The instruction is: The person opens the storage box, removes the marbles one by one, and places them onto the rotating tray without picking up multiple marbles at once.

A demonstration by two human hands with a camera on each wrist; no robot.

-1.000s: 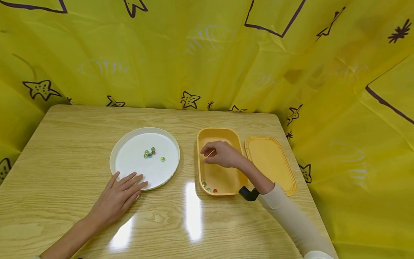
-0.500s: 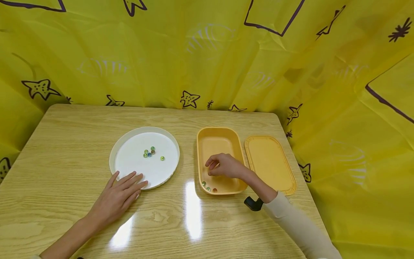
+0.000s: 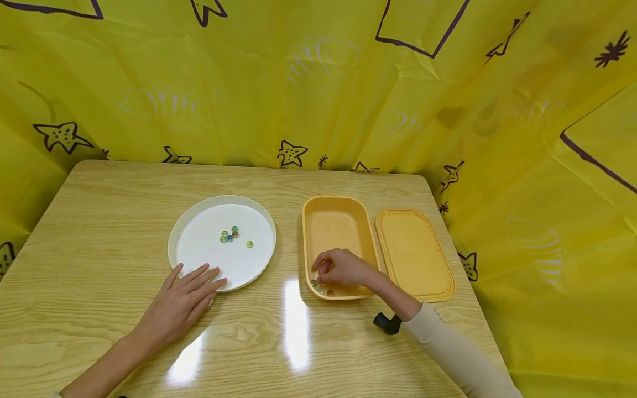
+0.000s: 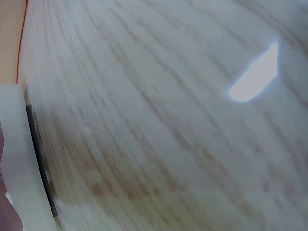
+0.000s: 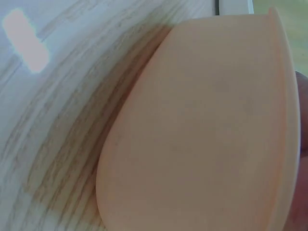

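My left hand (image 3: 175, 305) lies with straight, spread fingers over the near rim of a round white tray (image 3: 172, 243). Several glass marbles sit near the tray's middle, among them a blue marble (image 3: 230, 239) and a yellow-green marble (image 3: 250, 244) a little apart. My right hand (image 3: 346, 269) reaches down into an orange plastic container (image 3: 338, 213), thumb and forefinger bent with a gap between them. Close by its fingertips, in the near left corner, lie a green marble (image 3: 313, 283), a pale marble (image 3: 320, 291) and an orange-red marble (image 3: 330, 293). The container wall (image 5: 202, 125) hides most of that hand in the right wrist view.
An orange lid (image 3: 418, 254) lies flat just right of the container. Everything stands on a wooden table (image 3: 124, 188) with glare spots near the front. A yellow curtain (image 3: 239, 99) with drawn sea figures hangs behind and to the right.
My right hand has moved nearer and lower inside the container, from its middle to the marbles in the near left corner. The left hand, tray and marbles have stayed put.
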